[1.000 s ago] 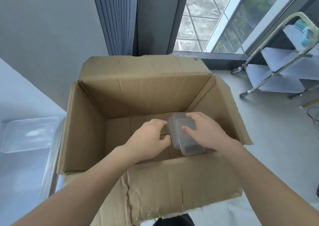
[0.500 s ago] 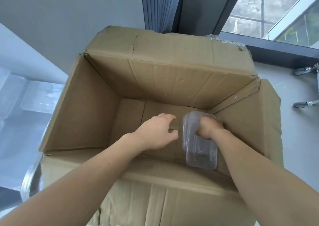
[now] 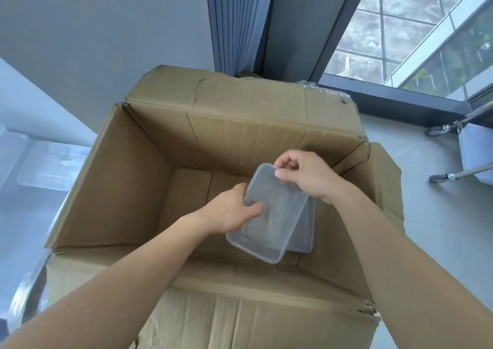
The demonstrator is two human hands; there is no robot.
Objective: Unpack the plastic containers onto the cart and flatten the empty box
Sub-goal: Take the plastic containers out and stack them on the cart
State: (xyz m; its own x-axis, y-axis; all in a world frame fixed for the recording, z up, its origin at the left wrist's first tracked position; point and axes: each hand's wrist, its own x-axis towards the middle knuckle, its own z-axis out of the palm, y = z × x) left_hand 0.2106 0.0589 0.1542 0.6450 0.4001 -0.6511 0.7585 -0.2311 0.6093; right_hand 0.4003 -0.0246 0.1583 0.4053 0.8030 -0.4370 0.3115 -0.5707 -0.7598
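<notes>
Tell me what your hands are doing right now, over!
Left hand grips the clear containers by the side. Right hand pinches their top corner. Containers not yet out of the open box.

Clear rectangular plastic containers (image 3: 269, 223) between left hand (image 3: 229, 212) and right hand (image 3: 306, 175), over open brown cardboard box (image 3: 133, 175); clear plastic tray (image 3: 50, 164) left of box, wheeled metal trolley (image 3: 473, 146) right.

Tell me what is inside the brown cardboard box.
Inside the brown cardboard box: two clear rectangular plastic containers, overlapping, held by the left hand and right hand. Bare floor shows beside them; the floor beneath containers and arms is hidden.
</notes>
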